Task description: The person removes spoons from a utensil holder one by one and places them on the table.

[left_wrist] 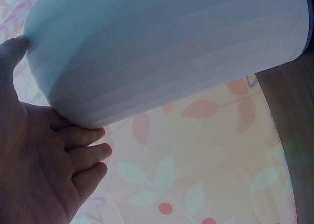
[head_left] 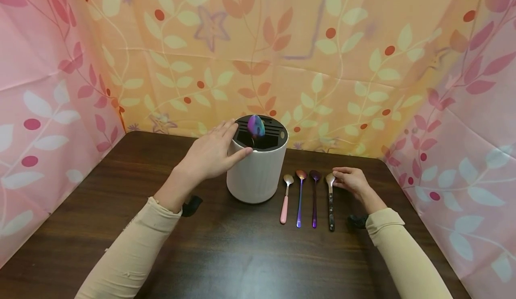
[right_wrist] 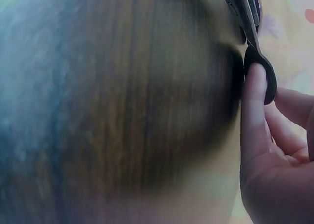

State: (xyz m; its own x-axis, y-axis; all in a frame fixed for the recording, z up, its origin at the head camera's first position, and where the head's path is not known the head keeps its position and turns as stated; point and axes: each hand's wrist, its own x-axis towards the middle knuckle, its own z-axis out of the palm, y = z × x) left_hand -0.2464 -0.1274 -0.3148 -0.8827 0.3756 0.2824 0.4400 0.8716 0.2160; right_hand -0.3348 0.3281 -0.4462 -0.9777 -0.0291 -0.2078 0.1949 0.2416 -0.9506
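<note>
My left hand (head_left: 213,153) rests against the rim of a white cylindrical utensil holder (head_left: 255,178) with a black slotted insert, thumb and fingers spread. In the left wrist view, that hand (left_wrist: 44,160) touches the holder's edge (left_wrist: 162,57). A rainbow-coloured spoon (head_left: 256,127) stands bowl up inside the holder. To the right, my right hand (head_left: 354,183) pinches the bowl of a spoon with a black speckled handle (head_left: 331,205). In the right wrist view, the thumb of the right hand (right_wrist: 274,170) lies on the dark-looking spoon bowl (right_wrist: 270,82).
Left of the speckled spoon lie a pink-handled spoon (head_left: 284,207), a blue-purple spoon (head_left: 300,200) and a dark purple spoon (head_left: 314,200), side by side on the brown wooden table (head_left: 225,254). Patterned cloth (head_left: 282,57) hangs behind and at both sides.
</note>
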